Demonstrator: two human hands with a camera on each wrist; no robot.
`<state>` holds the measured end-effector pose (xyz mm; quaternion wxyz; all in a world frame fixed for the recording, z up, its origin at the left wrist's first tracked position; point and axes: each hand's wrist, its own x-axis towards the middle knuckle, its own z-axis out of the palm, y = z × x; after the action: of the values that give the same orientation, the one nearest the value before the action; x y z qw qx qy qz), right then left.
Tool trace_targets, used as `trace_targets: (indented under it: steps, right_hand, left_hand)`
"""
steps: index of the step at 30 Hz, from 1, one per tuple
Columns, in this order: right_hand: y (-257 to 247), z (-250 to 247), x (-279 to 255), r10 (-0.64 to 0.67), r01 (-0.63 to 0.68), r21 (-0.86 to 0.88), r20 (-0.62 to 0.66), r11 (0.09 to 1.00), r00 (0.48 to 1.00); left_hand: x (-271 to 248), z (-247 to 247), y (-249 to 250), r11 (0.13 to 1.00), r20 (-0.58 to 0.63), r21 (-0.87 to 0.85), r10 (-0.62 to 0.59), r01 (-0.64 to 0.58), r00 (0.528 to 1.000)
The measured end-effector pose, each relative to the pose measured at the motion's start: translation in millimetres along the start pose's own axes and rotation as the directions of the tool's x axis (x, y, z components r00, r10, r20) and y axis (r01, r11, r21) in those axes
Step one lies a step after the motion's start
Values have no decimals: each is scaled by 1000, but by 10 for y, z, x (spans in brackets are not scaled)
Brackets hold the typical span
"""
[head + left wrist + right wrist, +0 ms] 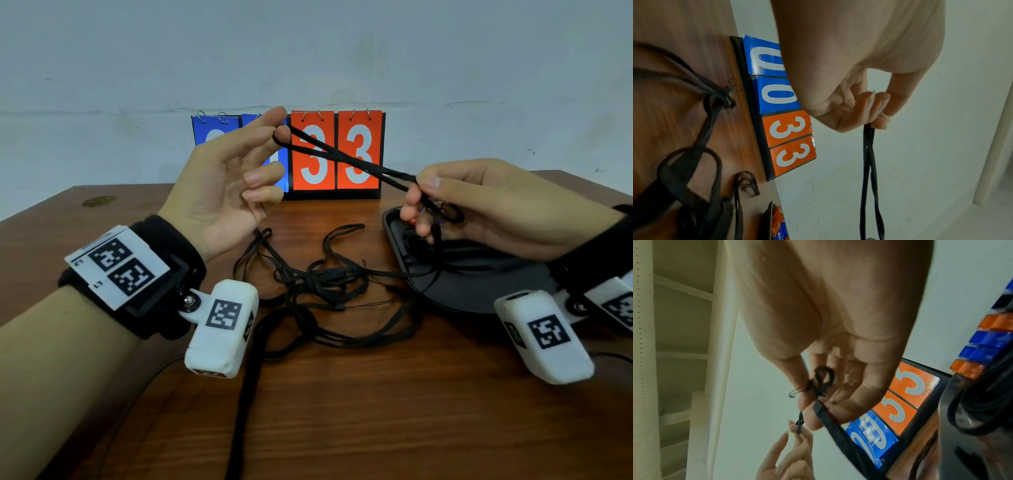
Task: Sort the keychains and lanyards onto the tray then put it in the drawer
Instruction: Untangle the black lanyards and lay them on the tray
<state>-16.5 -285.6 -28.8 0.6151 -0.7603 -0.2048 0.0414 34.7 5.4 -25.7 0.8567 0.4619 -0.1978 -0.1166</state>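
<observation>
A black lanyard (pixel 342 156) is stretched taut in the air between both hands. My left hand (pixel 279 125) pinches its looped end between thumb and forefinger, raised in front of the scoreboard; the other fingers are spread. My right hand (pixel 418 186) pinches the other end, with a small cord loop (pixel 824 378) by the palm, above the dark tray (pixel 479 294). In the left wrist view the lanyard (pixel 869 170) hangs from the fingertips (pixel 879 116). The tray holds coiled black lanyards (pixel 982 410) and orange and blue keychains (pixel 982 340). A tangled pile of black lanyards (pixel 325 281) lies on the table.
A flip scoreboard (pixel 359 154) reading 00 and 33 stands at the back of the wooden table (pixel 376 411), against a pale wall. One lanyard strap (pixel 243 394) trails toward the table's near edge. White shelving (pixel 682 337) shows in the right wrist view.
</observation>
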Motion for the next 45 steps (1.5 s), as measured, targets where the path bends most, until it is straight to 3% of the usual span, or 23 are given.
trace_targets:
  steps: [10,17,23,30,35,45]
  right_hand:
    - [-18,-32,34,24,-23,9,-61,1000,998]
    - [-30,-32,41,36,-28,68,-121,997,992]
    - [-11,-12,55,28,-17,161,-67,987,997]
    - [-39,-18,23,49,-41,85,-89,995,995]
    - [-62,-46,9,-6,10,45,-91,999,996]
    - [-96,-247,14,-21,-4,-116,-214,993,977]
  left_hand:
    - [2,-4,-3,995,-71,87,51,-44,996]
    - [6,-29,-2,993,-52,112,41,-35,998]
    - [-2,-27,0,993,-33,114,32,-28,999]
    - [-12,-5,-14,992,-47,121,26,-20,999]
    - [-1,-8,-22,991,-54,133,23,-16,998]
    - [-12,30,-35,982,-1,184,-34,33,999]
